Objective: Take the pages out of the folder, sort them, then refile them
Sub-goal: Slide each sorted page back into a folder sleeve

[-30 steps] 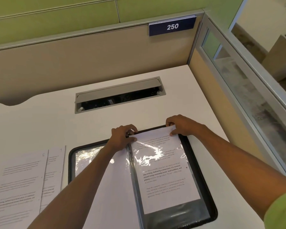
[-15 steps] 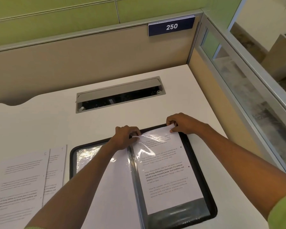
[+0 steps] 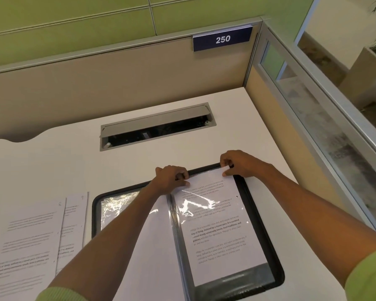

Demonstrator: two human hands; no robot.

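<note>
- The likeliest trouble, we judge, is the page [image 3: 217, 235] snagging at the mouth of the plastic sleeve [image 3: 234, 281] on the folder's [image 3: 95, 218] right leaf. The film is thin and wrinkled, so an uneven pull or push at one corner would skew or crease the sheet.
- The film could also buckle or split along the folder's far edge if the two hands draw apart too hard.
- Order is a further risk: loose pages [image 3: 30, 242] lie on the bench [image 3: 63, 166] just left of the folder, and a mix-up there would spoil the sort.
- Our left hand [image 3: 169, 179] sits at the folder's far edge beside the spine, fingers curled, pinching the sleeve's corner.
- Our right hand [image 3: 241, 164] is at the folder's far right corner, thumb and fingertips pinching the page's corner. We cannot tell whether film is caught in that pinch too.
- The page lies flat in the folder's right leaf, its top edge between the two hands and touching both, its body running back towards the folder's near edge.
</note>
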